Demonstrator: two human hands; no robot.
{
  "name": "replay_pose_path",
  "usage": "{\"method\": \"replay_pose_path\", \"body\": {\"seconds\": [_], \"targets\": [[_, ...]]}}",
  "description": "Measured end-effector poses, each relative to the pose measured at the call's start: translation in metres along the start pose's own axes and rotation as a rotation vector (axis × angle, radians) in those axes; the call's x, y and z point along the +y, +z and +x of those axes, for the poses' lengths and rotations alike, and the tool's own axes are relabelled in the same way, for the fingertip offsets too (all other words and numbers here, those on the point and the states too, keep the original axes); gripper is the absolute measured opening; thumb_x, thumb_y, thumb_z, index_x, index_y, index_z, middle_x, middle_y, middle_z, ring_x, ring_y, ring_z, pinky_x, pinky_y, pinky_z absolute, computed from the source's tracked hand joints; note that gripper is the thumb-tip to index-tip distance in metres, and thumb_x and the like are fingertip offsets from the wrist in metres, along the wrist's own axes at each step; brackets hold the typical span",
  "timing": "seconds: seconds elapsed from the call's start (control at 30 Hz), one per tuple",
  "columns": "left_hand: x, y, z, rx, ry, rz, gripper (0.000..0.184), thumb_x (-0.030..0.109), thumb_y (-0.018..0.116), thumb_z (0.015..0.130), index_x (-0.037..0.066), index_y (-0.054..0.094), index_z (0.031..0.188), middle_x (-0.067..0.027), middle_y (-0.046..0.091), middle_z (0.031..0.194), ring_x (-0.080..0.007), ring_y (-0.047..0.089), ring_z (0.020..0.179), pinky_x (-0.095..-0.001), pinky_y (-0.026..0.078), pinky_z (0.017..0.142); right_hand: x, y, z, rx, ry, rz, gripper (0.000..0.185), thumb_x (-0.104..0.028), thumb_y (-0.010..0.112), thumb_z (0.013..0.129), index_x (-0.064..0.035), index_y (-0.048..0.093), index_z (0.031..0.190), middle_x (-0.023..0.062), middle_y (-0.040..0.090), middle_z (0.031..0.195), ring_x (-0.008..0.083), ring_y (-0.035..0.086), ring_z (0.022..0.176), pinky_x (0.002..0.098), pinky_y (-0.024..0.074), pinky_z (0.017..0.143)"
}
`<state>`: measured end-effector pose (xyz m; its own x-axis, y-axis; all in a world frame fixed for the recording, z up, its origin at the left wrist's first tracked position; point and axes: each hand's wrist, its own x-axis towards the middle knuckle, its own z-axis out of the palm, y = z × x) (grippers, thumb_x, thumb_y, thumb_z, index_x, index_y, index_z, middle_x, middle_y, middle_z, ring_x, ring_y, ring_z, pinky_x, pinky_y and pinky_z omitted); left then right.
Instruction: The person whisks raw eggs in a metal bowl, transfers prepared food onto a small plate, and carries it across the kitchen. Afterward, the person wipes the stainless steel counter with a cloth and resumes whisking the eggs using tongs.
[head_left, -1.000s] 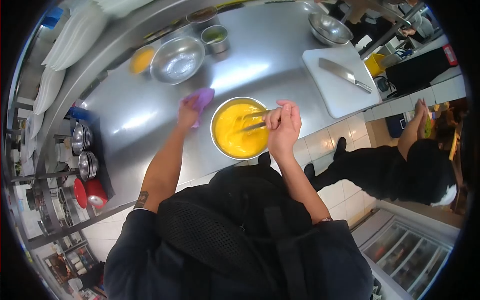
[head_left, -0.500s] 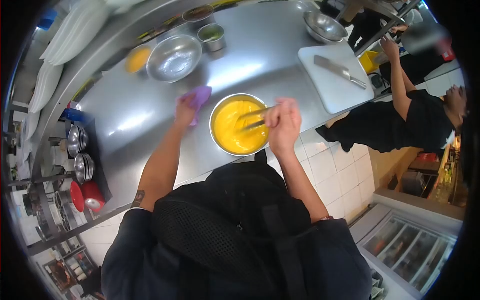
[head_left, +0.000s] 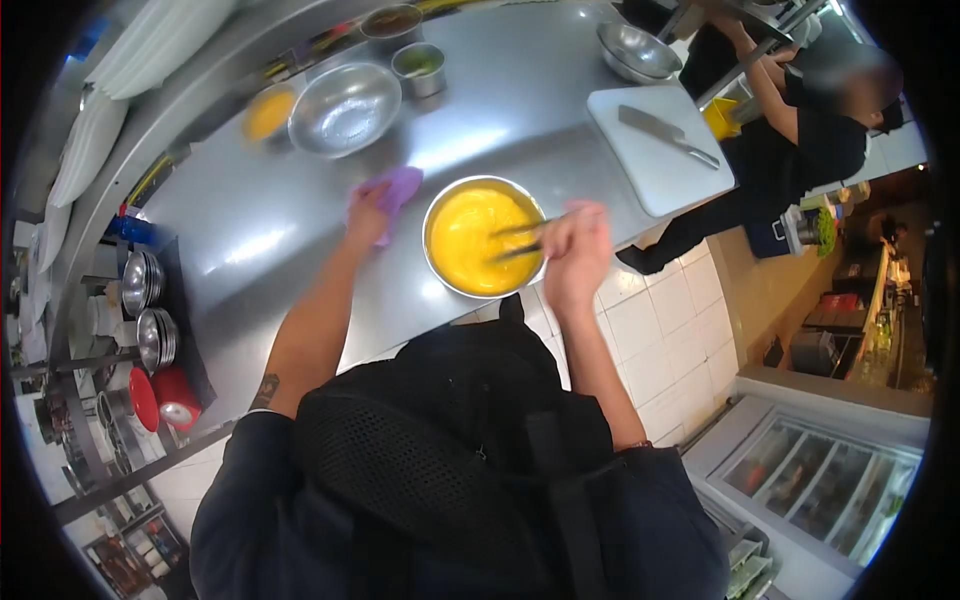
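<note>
A round steel bowl (head_left: 428, 262) of thick, smooth yellow sauce (head_left: 468, 240) stands near the table's front edge. My right hand (head_left: 575, 255) is closed at the bowl's right rim. It grips a two-pronged utensil (head_left: 520, 242), tongs or chopsticks, whose dark prongs reach down into the sauce; motion blurs it. Left of the bowl, my left hand (head_left: 368, 212) rests on the table with its fingers closed on a purple cloth (head_left: 400, 188). The cloth lies apart from the bowl.
A large steel bowl (head_left: 345, 110), a container of yellow liquid (head_left: 270, 115) and a small green-filled container (head_left: 420, 68) stand behind. A knife (head_left: 665, 135) lies on the white cutting board (head_left: 655, 175) at right. Beyond the table is another person (head_left: 810, 130).
The prongs have shifted slightly through the sauce, with my right hand still around them. My left hand stays on the cloth. The other person has moved farther back, and the view has shifted slightly.
</note>
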<state>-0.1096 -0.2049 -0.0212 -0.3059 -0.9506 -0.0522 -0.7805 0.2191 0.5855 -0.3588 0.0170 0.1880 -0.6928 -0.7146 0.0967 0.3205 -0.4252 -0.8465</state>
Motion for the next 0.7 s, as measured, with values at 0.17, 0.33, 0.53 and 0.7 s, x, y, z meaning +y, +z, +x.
{"method": "replay_pose_path", "body": {"seconds": [0.17,0.33,0.53,0.7], "targets": [[-0.010,0.016,0.026,0.055,0.079,0.019,0.052,0.016,0.068,0.084,0.028,0.059,0.135,-0.0189,0.048,0.135,-0.0383,0.054,0.121,-0.0414,0.045,0.105,0.022,-0.002,-0.031,-0.023,0.103,-0.194,0.021,-0.021,0.043,0.106,-0.0035,0.051,0.098,-0.0019,0.039,0.058,0.0087,0.036,0.049,0.0280,0.0397,0.053],[0.007,-0.003,0.006,0.007,0.016,-0.027,0.053,0.018,0.069,0.084,0.031,0.060,0.134,-0.0163,0.048,0.138,-0.0369,0.054,0.121,-0.0415,0.045,0.105,0.037,-0.035,-0.015,0.109,-0.113,-0.512,0.024,-0.023,0.041,0.107,-0.0021,0.052,0.100,-0.0007,0.041,0.060,0.0099,0.041,0.051,0.0279,0.0414,0.055],[0.008,-0.001,0.002,0.016,-0.005,-0.032,0.051,0.021,0.068,0.085,0.032,0.060,0.134,-0.0162,0.047,0.139,-0.0365,0.054,0.122,-0.0409,0.043,0.107,0.005,-0.014,-0.023,0.049,-0.062,-0.274,0.024,-0.022,0.040,0.107,-0.0026,0.051,0.099,-0.0002,0.041,0.060,0.0097,0.040,0.053,0.0274,0.0407,0.056],[0.020,-0.012,0.014,0.004,0.038,0.060,0.050,0.022,0.066,0.087,0.032,0.059,0.135,-0.0168,0.048,0.139,-0.0366,0.053,0.122,-0.0416,0.043,0.106,0.019,-0.021,-0.032,0.033,-0.006,-0.457,0.025,-0.022,0.038,0.108,-0.0016,0.052,0.102,-0.0013,0.042,0.061,0.0090,0.043,0.056,0.0278,0.0425,0.060]]}}
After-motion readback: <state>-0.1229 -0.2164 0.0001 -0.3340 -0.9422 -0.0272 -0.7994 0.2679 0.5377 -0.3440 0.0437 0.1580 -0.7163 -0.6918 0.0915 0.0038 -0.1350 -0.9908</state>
